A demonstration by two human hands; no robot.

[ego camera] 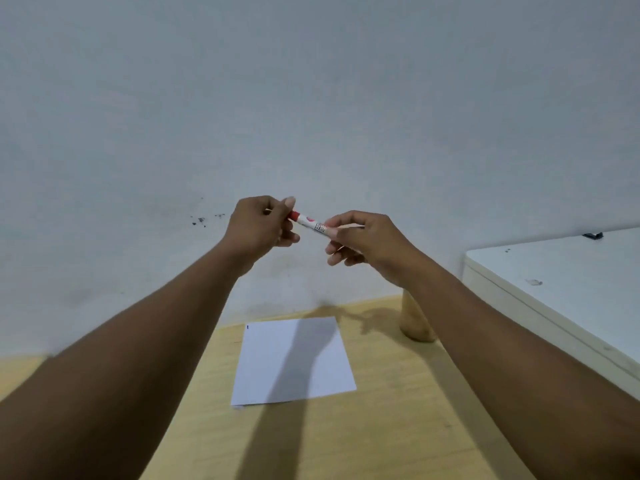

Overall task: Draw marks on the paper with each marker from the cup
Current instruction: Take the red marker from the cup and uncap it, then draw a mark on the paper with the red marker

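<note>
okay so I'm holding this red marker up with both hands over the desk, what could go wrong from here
1. Both hands hold the red marker in the air, the left hand on its red end, the right hand on the barrel. A hard tug could make it slip and fall.
2. The cup stands right under your right forearm; lowering the arm could knock it over.
3. The paper lies loose and may slide while drawing.

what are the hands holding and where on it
One red marker, raised above the paper: left hand grips its red cap end, right hand its white barrel.
</note>
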